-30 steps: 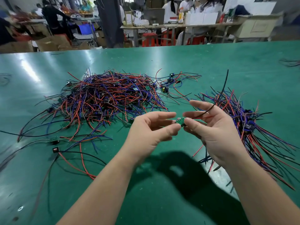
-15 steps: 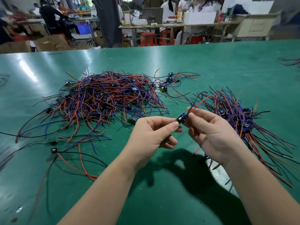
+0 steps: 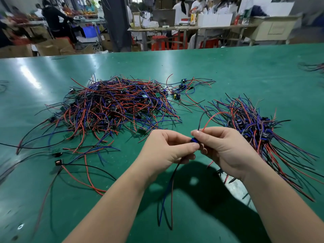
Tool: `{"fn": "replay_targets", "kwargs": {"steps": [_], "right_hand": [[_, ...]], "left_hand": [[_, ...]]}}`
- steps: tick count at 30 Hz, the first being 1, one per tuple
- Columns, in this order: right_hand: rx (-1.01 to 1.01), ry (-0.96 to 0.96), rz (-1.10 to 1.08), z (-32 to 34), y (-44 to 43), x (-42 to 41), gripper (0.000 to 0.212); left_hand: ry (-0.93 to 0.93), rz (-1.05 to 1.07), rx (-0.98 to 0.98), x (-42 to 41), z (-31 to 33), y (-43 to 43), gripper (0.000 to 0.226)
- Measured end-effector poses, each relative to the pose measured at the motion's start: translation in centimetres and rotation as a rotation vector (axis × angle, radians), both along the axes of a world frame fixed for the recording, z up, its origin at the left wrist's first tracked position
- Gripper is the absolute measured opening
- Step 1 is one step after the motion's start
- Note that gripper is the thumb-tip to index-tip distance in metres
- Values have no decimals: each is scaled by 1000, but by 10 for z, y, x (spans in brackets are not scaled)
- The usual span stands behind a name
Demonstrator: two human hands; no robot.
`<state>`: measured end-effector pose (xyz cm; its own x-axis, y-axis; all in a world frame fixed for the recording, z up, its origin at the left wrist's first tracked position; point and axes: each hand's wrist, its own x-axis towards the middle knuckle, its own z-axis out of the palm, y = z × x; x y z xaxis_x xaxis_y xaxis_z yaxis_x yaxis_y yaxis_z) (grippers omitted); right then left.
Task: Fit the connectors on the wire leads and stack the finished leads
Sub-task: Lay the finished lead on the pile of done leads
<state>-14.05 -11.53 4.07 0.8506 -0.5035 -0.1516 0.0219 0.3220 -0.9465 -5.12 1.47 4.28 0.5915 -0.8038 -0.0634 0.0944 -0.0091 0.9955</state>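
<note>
Blue connector (image 3: 194,140) mostly hidden; far wires (image 3: 313,66) cut off at right edge

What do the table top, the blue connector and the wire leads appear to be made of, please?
The table top: green rubbery or vinyl mat, semi-gloss, since it mirrors the lights softly. The connector: probably moulded plastic, solid blue; mostly hidden. The wire leads: thin flexible plastic-insulated wire, smooth, bending in loose curves.

Bright overhead light glares on the green table (image 3: 228,71), shadows under the arms, background blurred, edges bowed.
</note>
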Motion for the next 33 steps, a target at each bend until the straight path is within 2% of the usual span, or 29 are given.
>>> {"fn": "replay_targets", "kwargs": {"steps": [3, 6, 11, 14, 20, 24, 26, 29, 32, 33], "right_hand": [[-57, 70, 38, 0, -4, -3, 7], [1, 78, -13, 4, -9, -5, 10], [222, -45, -317, 17, -34, -15, 20], [249, -121, -453, 19, -40, -17, 25], [136, -133, -371, 13, -38, -15, 19], [-84, -125, -433, 10, -38, -15, 22], [-158, -125, -477, 9, -36, -13, 28], [-66, -99, -408, 5, -35, -8, 39], [-170, 87, -200, -2, -25, -5, 17], [-250, 130, -124, -5, -21, -4, 22]], "left_hand": [[45, -73, 52, 1, 0, 1, 7], [88, -142, 81, 3, 2, 3, 13], [49, -284, 168, 6, 5, 9, 19], [44, -331, 200, 7, 5, 9, 18], [47, -375, 224, 16, 5, 15, 14], [58, -357, 228, 22, 3, 16, 12], [85, -350, 206, 24, 2, 17, 11], [166, -320, 92, 25, 2, 15, 10], [365, -195, -127, 27, 4, 13, 15], [430, -170, -200, 27, 5, 13, 16]]}}
